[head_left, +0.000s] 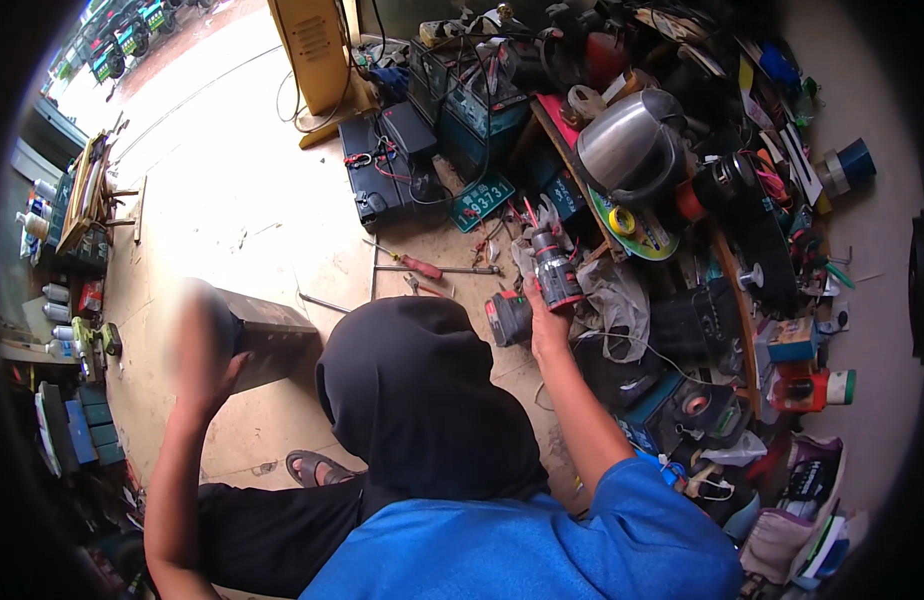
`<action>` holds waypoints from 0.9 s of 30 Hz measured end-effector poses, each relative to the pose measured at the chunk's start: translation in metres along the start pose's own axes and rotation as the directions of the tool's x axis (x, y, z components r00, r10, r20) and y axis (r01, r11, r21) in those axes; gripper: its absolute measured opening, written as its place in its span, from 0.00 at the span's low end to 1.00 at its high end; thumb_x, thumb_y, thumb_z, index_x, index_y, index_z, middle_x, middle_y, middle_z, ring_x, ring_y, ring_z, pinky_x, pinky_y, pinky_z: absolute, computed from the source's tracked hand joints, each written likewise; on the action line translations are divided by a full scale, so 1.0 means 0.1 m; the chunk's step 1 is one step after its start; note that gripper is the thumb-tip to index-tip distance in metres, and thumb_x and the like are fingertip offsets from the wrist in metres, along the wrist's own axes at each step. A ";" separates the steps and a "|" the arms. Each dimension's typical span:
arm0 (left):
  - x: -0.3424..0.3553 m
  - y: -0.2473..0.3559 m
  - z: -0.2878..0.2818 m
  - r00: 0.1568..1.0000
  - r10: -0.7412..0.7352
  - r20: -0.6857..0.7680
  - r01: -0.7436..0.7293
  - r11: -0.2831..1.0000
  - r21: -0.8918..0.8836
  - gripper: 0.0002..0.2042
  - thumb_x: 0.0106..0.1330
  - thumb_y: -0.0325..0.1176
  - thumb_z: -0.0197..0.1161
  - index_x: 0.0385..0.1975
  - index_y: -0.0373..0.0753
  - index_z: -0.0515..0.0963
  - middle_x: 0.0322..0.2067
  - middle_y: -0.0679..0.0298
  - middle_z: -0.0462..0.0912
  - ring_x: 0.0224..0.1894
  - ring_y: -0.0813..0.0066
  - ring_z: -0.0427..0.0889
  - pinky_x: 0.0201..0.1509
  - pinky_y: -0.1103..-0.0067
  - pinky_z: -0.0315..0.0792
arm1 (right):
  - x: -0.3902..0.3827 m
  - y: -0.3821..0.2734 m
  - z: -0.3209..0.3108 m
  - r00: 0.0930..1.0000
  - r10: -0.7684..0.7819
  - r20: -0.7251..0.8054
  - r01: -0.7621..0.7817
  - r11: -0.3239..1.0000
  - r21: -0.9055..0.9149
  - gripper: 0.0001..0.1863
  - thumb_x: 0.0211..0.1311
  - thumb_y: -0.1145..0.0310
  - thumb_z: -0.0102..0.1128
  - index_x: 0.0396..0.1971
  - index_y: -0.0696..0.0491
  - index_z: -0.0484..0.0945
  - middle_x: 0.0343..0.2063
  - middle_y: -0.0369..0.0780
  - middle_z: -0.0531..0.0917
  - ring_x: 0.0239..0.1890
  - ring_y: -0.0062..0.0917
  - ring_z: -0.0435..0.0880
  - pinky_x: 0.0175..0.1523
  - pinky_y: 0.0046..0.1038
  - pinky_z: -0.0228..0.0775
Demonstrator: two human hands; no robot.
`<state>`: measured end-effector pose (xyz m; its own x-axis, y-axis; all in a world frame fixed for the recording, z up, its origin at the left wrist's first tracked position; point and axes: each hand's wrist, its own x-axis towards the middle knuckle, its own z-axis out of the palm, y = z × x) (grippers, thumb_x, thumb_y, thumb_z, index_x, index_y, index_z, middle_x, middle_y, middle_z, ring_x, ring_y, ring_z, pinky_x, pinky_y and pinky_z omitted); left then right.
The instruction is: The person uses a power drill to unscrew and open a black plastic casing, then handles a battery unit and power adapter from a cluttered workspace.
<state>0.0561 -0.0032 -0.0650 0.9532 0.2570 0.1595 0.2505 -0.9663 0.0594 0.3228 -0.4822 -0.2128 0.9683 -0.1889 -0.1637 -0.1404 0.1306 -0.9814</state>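
In my right hand is a red-and-black cordless drill, its battery toward the left and its tip pointing away from me. My fingers are closed around it, partly hidden behind the tool. On the left, my left hand touches the near-left end of a long dark box. The thumb lies against the box's side; the other fingers are smeared by a blur. Between the hands, a screwdriver with a red handle lies on the floor beside a metal T-handle wrench.
Batteries with wires and a yellow metal stand are ahead. A cluttered shelf on the right bears a steel kettle and a tape roll. A wooden rack and bottles line the left. My black-clad knee rises between my arms.
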 end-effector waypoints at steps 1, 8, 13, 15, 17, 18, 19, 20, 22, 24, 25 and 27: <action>-0.01 0.01 -0.03 1.000 -0.018 0.026 0.018 1.000 -0.004 0.60 0.49 0.36 0.84 0.82 0.35 0.50 0.80 0.45 0.57 0.79 0.41 0.60 0.82 0.58 0.56 | 0.04 0.07 0.05 1.000 0.015 -0.014 -0.015 1.000 -0.008 0.24 0.63 0.65 0.83 0.54 0.55 0.82 0.48 0.35 0.87 0.49 0.21 0.84 0.59 0.30 0.76; 0.03 0.03 -0.09 0.997 -0.038 0.068 0.038 0.999 -0.002 0.60 0.51 0.37 0.83 0.83 0.34 0.49 0.80 0.43 0.56 0.79 0.41 0.59 0.83 0.57 0.55 | -0.04 0.92 0.22 0.993 -0.036 -0.110 -0.001 0.948 -0.319 0.33 0.61 0.45 0.82 0.55 0.54 0.81 0.46 0.37 0.87 0.47 0.26 0.84 0.57 0.34 0.76; -0.18 -0.14 -0.17 0.991 -0.087 0.106 0.089 0.996 -0.020 0.60 0.51 0.39 0.84 0.82 0.32 0.49 0.78 0.41 0.58 0.79 0.40 0.60 0.83 0.57 0.55 | -0.32 1.40 0.26 0.985 -0.020 0.172 0.115 0.818 -0.563 0.31 0.69 0.45 0.72 0.56 0.57 0.80 0.47 0.41 0.88 0.49 0.29 0.86 0.59 0.37 0.77; -0.23 -0.24 -0.18 0.995 -0.038 0.092 0.041 0.999 -0.028 0.61 0.50 0.42 0.84 0.81 0.29 0.50 0.77 0.40 0.60 0.78 0.39 0.60 0.83 0.57 0.55 | -0.46 1.48 0.29 0.971 0.033 0.239 0.121 0.789 -0.602 0.30 0.70 0.46 0.72 0.56 0.57 0.80 0.47 0.41 0.88 0.49 0.29 0.86 0.58 0.36 0.77; -0.22 -0.25 -0.26 0.996 -0.032 0.080 0.033 0.999 -0.014 0.61 0.50 0.45 0.85 0.80 0.27 0.52 0.76 0.39 0.62 0.78 0.39 0.61 0.83 0.57 0.55 | -0.53 1.51 0.28 0.958 0.102 0.269 0.088 0.787 -0.611 0.29 0.70 0.47 0.71 0.56 0.57 0.80 0.47 0.41 0.88 0.49 0.29 0.86 0.58 0.36 0.77; -0.13 -0.21 -0.31 0.997 -0.028 0.077 0.031 0.999 -0.037 0.60 0.51 0.48 0.85 0.79 0.27 0.53 0.75 0.38 0.63 0.78 0.39 0.61 0.83 0.57 0.55 | -0.50 1.54 0.20 0.958 0.124 0.258 0.067 0.778 -0.624 0.29 0.70 0.47 0.71 0.56 0.57 0.80 0.46 0.41 0.88 0.49 0.29 0.86 0.58 0.35 0.77; -0.09 -0.17 -0.39 0.990 -0.079 0.119 0.081 0.997 -0.012 0.60 0.51 0.50 0.84 0.79 0.26 0.54 0.75 0.38 0.63 0.78 0.40 0.61 0.83 0.57 0.54 | -0.48 1.55 0.21 0.953 0.150 0.264 0.052 0.776 -0.629 0.28 0.71 0.48 0.71 0.56 0.57 0.80 0.46 0.41 0.88 0.49 0.29 0.86 0.57 0.35 0.77; -0.08 -0.15 -0.44 0.980 -0.126 0.156 0.127 0.992 0.002 0.60 0.51 0.53 0.84 0.78 0.26 0.56 0.74 0.38 0.64 0.78 0.40 0.62 0.83 0.57 0.54 | -0.45 1.52 0.23 0.948 0.165 0.273 0.048 0.771 -0.635 0.28 0.71 0.48 0.71 0.56 0.57 0.80 0.46 0.41 0.88 0.49 0.29 0.86 0.57 0.35 0.77; -0.14 -0.19 -0.54 0.976 -0.168 0.142 0.164 0.986 0.037 0.60 0.51 0.58 0.82 0.78 0.27 0.57 0.73 0.39 0.66 0.79 0.42 0.61 0.84 0.58 0.53 | -0.44 1.46 0.26 0.939 0.212 0.272 0.005 0.779 -0.627 0.27 0.71 0.49 0.70 0.56 0.57 0.81 0.46 0.41 0.88 0.48 0.29 0.87 0.56 0.34 0.78; -0.17 -0.23 -0.59 0.970 -0.158 0.186 0.160 0.987 0.005 0.60 0.52 0.61 0.81 0.78 0.27 0.57 0.73 0.40 0.66 0.79 0.43 0.61 0.84 0.58 0.53 | -0.36 1.39 0.25 0.931 0.247 0.268 -0.029 0.784 -0.620 0.26 0.71 0.50 0.70 0.55 0.56 0.81 0.46 0.41 0.88 0.48 0.29 0.87 0.56 0.34 0.78; -0.26 -0.29 -0.59 0.969 -0.162 0.186 0.165 0.986 -0.001 0.60 0.53 0.62 0.80 0.77 0.27 0.58 0.74 0.41 0.67 0.79 0.43 0.61 0.84 0.58 0.54 | -0.32 1.35 0.27 0.923 0.270 0.275 -0.047 0.787 -0.615 0.25 0.72 0.51 0.70 0.55 0.56 0.81 0.46 0.41 0.88 0.48 0.29 0.87 0.56 0.34 0.78; -0.45 -0.40 -0.59 0.965 -0.200 0.168 0.211 0.976 -0.050 0.59 0.54 0.63 0.78 0.76 0.26 0.60 0.73 0.41 0.68 0.79 0.44 0.62 0.83 0.58 0.55 | -0.29 1.29 0.31 0.902 0.322 0.289 -0.089 0.791 -0.605 0.25 0.72 0.51 0.69 0.55 0.56 0.81 0.46 0.41 0.88 0.48 0.29 0.87 0.55 0.33 0.78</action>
<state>-0.0065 0.0252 -0.0164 0.8982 0.4389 -0.0235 0.4376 -0.8880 0.1413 0.2829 -0.4294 -0.3319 0.8875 0.1530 -0.4347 -0.3221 -0.4689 -0.8225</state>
